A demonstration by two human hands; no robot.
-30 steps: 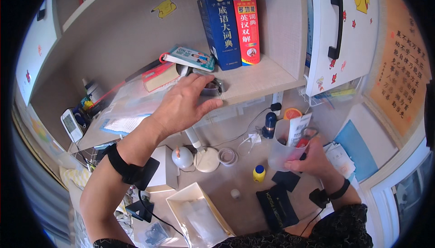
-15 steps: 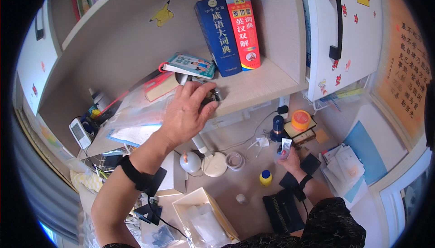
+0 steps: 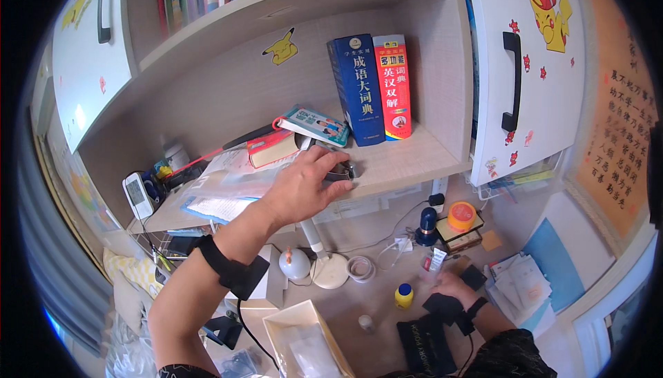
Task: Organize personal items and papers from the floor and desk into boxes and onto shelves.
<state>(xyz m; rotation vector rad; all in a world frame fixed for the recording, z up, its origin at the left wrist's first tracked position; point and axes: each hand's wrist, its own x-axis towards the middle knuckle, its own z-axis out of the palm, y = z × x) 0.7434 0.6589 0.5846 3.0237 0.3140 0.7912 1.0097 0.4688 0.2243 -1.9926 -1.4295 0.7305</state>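
My left hand is up at the shelf edge, its bent fingers and thumb closed around a dark, shiny object. The fingers hide much of that object, so its kind is unclear. Low on the right, my right hand grips a small clear container over the desk. A white tube stands up out of it. Behind the left hand, a teal-covered book leans on a thick red book. A plastic sleeve with papers lies beside my left wrist.
Blue and red dictionaries stand on the shelf. Below are a lamp base, tape roll, dark blue bottle, yellow bottle, black pouch and cream box. A white cabinet door hangs at right.
The view has tilted up, so the shelf and desk sit lower in it. My left hand stays at the dark object. My right hand and the container have come slightly nearer to me.
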